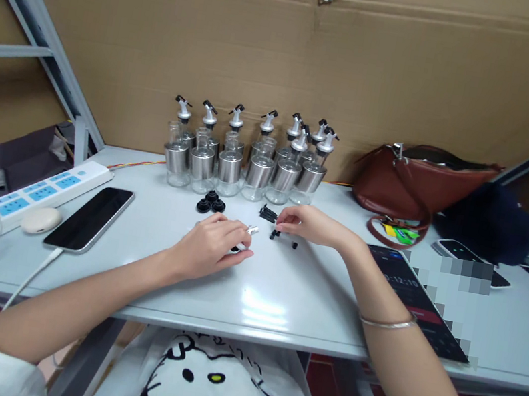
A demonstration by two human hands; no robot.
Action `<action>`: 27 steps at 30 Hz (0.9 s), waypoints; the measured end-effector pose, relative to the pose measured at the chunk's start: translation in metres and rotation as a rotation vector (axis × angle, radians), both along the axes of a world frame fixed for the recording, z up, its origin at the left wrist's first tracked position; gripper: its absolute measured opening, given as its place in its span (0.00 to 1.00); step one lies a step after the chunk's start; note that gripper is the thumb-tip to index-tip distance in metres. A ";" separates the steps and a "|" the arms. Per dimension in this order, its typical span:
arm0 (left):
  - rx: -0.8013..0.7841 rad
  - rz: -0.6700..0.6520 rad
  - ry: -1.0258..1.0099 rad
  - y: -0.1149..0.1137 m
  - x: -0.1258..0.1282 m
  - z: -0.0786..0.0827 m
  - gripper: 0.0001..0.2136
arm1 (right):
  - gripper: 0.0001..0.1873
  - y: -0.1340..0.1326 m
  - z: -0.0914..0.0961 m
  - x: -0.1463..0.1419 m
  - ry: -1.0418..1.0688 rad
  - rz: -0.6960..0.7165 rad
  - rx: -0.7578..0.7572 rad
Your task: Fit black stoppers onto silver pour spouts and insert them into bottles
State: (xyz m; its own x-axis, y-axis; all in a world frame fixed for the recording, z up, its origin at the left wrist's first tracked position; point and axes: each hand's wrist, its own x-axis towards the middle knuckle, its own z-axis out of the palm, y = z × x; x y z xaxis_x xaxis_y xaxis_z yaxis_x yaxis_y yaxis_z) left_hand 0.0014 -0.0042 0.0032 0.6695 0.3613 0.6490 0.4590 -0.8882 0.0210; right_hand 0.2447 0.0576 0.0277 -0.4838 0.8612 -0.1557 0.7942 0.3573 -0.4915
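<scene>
My left hand is closed around a silver pourer spout, whose tip shows between the thumb and fingers. To its right, my right hand has its fingertips pinched together over small black pieces; whether one is between them is hidden. Thin black parts lie just beyond those fingertips, and a small black cap rests below the hand. Several black round stoppers sit in a cluster behind my left hand.
Glass bottles with steel sleeves stand in two rows at the back, many fitted with pourer spouts. A phone and power strip lie left. On the right are a brown bag, a tablet and another phone.
</scene>
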 end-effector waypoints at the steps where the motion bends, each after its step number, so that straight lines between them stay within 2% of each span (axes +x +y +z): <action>1: 0.000 0.001 -0.001 0.000 0.000 0.000 0.05 | 0.11 0.000 0.001 0.002 -0.031 -0.017 0.000; 7: 0.014 -0.002 -0.005 0.001 0.000 0.000 0.05 | 0.13 -0.001 0.005 0.014 -0.233 -0.070 -0.135; 10: 0.017 -0.002 -0.007 0.001 0.000 0.000 0.05 | 0.09 -0.002 0.004 0.015 -0.235 -0.078 -0.164; 15: 0.018 0.001 -0.006 0.001 0.000 0.000 0.05 | 0.03 -0.002 0.004 0.013 -0.152 -0.096 -0.215; 27: 0.020 0.000 -0.011 0.000 0.000 0.000 0.05 | 0.03 0.001 -0.005 0.005 0.111 -0.112 -0.229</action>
State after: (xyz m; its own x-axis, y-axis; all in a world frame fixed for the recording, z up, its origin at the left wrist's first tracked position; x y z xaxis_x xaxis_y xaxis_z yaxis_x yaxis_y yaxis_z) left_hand 0.0016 -0.0040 0.0034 0.6621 0.3485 0.6634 0.4589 -0.8884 0.0088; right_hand 0.2492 0.0590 0.0229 -0.4124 0.8589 -0.3036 0.7591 0.1397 -0.6358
